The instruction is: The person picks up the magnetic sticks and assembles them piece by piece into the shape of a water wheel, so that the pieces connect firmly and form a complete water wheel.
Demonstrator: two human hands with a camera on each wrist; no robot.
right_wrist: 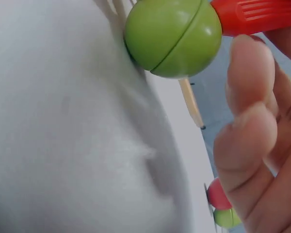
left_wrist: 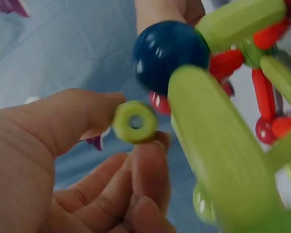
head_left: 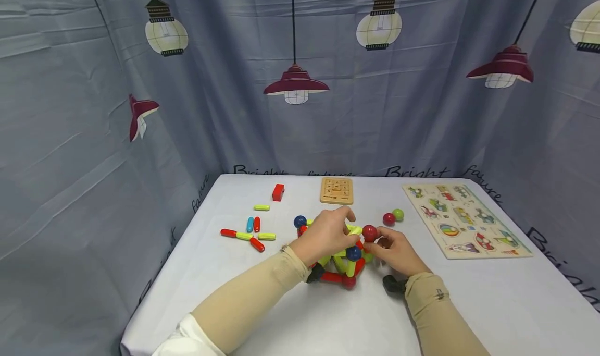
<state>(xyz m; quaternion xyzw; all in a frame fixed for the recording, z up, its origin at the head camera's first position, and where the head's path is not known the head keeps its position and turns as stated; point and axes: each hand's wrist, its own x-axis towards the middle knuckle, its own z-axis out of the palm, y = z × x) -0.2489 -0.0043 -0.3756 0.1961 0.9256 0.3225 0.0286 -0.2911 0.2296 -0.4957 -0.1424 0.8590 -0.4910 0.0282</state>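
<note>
A structure of magnetic rods and balls (head_left: pixel 341 265) stands mid-table. My left hand (head_left: pixel 328 233) reaches over its top and pinches a yellow-green rod (head_left: pixel 354 231) between thumb and fingers. In the left wrist view the rod's round end (left_wrist: pixel 134 121) shows between my thumb and fingertips, beside a dark blue ball (left_wrist: pixel 170 56) and a thick green rod (left_wrist: pixel 218 145). My right hand (head_left: pixel 396 252) is at the structure's right side, fingertips on a red ball (head_left: pixel 370 233) at the rod's tip. The right wrist view shows a green ball (right_wrist: pixel 172 36) joined to a red rod (right_wrist: pixel 257 14), with my curled fingers (right_wrist: pixel 252 131) beside them.
Loose rods (head_left: pixel 248 233) and a red block (head_left: pixel 278 192) lie to the left. A small wooden board (head_left: pixel 336 190) sits behind the structure. A red ball (head_left: pixel 388 219) and a green ball (head_left: pixel 398 214) rest to the right, near a picture puzzle board (head_left: pixel 464 218). Curtains enclose the table.
</note>
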